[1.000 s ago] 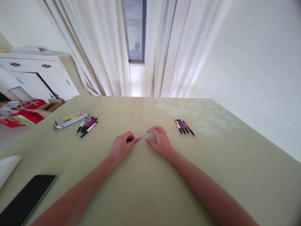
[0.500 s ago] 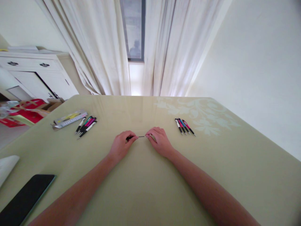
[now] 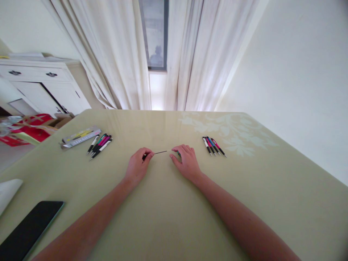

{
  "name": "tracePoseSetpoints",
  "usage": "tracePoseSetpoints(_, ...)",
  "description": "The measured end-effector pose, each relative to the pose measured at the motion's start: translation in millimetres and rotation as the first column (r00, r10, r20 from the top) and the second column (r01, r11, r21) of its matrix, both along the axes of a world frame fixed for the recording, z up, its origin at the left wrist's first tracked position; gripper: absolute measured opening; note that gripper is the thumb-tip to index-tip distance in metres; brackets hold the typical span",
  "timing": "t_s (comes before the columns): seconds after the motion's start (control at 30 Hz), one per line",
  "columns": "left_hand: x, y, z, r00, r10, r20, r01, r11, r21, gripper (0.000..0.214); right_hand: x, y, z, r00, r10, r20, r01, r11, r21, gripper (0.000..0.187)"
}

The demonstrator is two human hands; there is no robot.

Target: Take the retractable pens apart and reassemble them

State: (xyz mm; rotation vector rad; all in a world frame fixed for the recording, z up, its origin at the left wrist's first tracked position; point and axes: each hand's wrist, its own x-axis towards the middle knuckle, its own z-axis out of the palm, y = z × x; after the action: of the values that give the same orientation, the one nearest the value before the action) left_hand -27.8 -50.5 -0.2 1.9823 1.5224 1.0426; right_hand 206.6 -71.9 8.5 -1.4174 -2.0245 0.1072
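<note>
My left hand (image 3: 138, 162) is closed, thumb and index finger pinched on a dark pen part, mostly hidden in the fingers. From it a thin dark pen refill (image 3: 161, 152) sticks out to the right, its tip bare. Across a small gap, my right hand (image 3: 186, 159) has thumb and index fingertip apart. Inside its curled fingers shows a small green and dark piece (image 3: 178, 153), which looks like a pen barrel, largely covered. Both hands are low over the table (image 3: 168, 210).
Several pens (image 3: 100, 145) lie in a pile at left, beside an opened pen box (image 3: 81, 137). Another row of pens (image 3: 213, 146) lies to the right. A black phone (image 3: 31, 230) and a white object (image 3: 9, 192) are at the near left. Curtains hang behind the table.
My left hand has shifted slightly left, and more of the refill shows, now clear of the right hand. The right thumb and index finger have parted, and a green piece has come into view.
</note>
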Motion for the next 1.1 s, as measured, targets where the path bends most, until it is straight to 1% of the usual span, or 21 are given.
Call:
tracePoseSetpoints(0.07,1,-1,0.8,0.999,-0.049,0.009,0.049,0.999,0.010,0.024,0,-1,0.4,0.999,0.044,0.019,-0.044,0.999,-0.007,0.014)
tracePoseSetpoints(0.13,1,-2,2.4,0.998,-0.066,0.015,0.066,0.998,0.017,0.025,0,0,0.1,0.996,0.079,0.044,-0.078,0.997,-0.025,0.014)
tracePoseSetpoints(0.27,2,-3,4.2,0.997,-0.060,0.043,0.060,0.998,0.003,0.024,1,1,-0.6,0.997,0.064,0.038,-0.062,0.997,-0.041,0.014)
tracePoseSetpoints(0.37,2,-2,3.7,0.995,-0.087,0.052,0.087,0.996,-0.013,0.025,0,2,-0.8,0.995,0.086,0.053,-0.083,0.995,-0.056,0.013)
tracePoseSetpoints(0.4,2,-2,3.3,0.996,-0.076,0.051,0.077,0.997,-0.010,0.025,0,2,-0.9,0.993,0.094,0.066,-0.090,0.994,-0.057,0.013)
tracePoseSetpoints(0.43,1,-2,2.9,0.998,-0.044,0.052,0.045,0.999,-0.004,0.025,0,1,-1.0,0.992,0.098,0.078,-0.093,0.994,-0.055,0.013)
tracePoseSetpoints(0.53,-1,0,2.2,0.986,0.143,0.087,-0.145,0.989,0.017,0.027,-1,0,-1.3,0.991,0.082,0.101,-0.078,0.996,-0.042,0.011)
tracePoseSetpoints(0.57,-2,1,2.2,0.977,0.187,0.101,-0.189,0.982,0.014,0.028,-1,-1,-1.2,0.991,0.076,0.110,-0.072,0.997,-0.040,0.010)
tracePoseSetpoints(0.6,-3,1,2.4,0.974,0.199,0.106,-0.201,0.980,0.006,0.028,-2,-2,-1.0,0.990,0.076,0.120,-0.072,0.997,-0.041,0.010)
tracePoseSetpoints(0.63,-3,1,2.7,0.979,0.178,0.101,-0.179,0.984,0.003,0.028,-2,-2,-0.7,0.988,0.086,0.130,-0.081,0.996,-0.045,0.012)
tracePoseSetpoints(0.67,-2,0,3.1,0.988,0.126,0.087,-0.127,0.992,0.007,0.027,-3,-3,-0.4,0.986,0.100,0.135,-0.094,0.994,-0.048,0.015)
tracePoseSetpoints(0.73,1,-3,3.9,0.998,-0.042,0.042,0.041,0.999,0.027,0.024,-3,-3,-0.5,0.987,0.109,0.115,-0.104,0.993,-0.048,0.020)
tracePoseSetpoints(0.8,5,-6,4.7,0.971,-0.237,-0.024,0.238,0.970,0.048,0.020,-2,0,-2.0,0.997,0.043,0.058,-0.041,0.999,-0.035,0.017)
tracePoseSetpoints(0.87,9,-9,5.4,0.919,-0.380,-0.108,0.387,0.921,0.047,0.020,1,4,-5.1,0.997,-0.076,0.001,0.076,0.996,-0.048,0.008)
tracePoseSetpoints(0.9,10,-10,5.6,0.895,-0.420,-0.153,0.430,0.902,0.042,0.020,3,7,-7.0,0.992,-0.126,-0.019,0.125,0.990,-0.072,0.006)
tracePoseSetpoints(0.97,12,-11,5.8,0.864,-0.453,-0.222,0.470,0.882,0.029,0.021,6,12,-11.0,0.980,-0.191,-0.049,0.183,0.975,-0.128,0.010)
tracePoseSetpoints(1.03,11,-10,5.3,0.850,-0.460,-0.256,0.480,0.877,0.016,0.021,8,14,-14.1,0.971,-0.232,-0.062,0.220,0.962,-0.159,0.014)
tracePoseSetpoints(1.1,10,-9,4.3,0.847,-0.457,-0.273,0.478,0.878,0.012,0.020,8,14,-15.9,0.960,-0.274,-0.046,0.264,0.951,-0.160,0.017)
